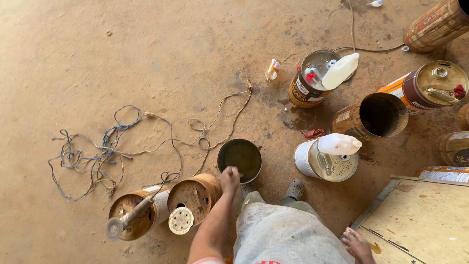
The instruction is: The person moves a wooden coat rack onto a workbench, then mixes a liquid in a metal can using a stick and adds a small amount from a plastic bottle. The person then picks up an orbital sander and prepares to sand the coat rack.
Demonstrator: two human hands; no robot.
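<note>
My left hand (229, 178) reaches down to a dark round metal bowl (243, 155) on the dirt floor, its fingers closed over the bowl's near rim. The bowl holds a murky liquid. My right hand (357, 243) rests with fingers apart on the edge of a pale wooden board (419, 215) at the lower right and holds nothing. My grey-clad legs and two grey shoes (295, 188) stand just behind the bowl.
Two rusty cans (198, 191) lie left of my arm; one (128, 220) holds a grinder tool. Tangled wires (105, 151) sprawl to the left. Several paint tins, two (312, 78) topped by white plastic bottles (338, 143), and an open can (376, 116) crowd the right.
</note>
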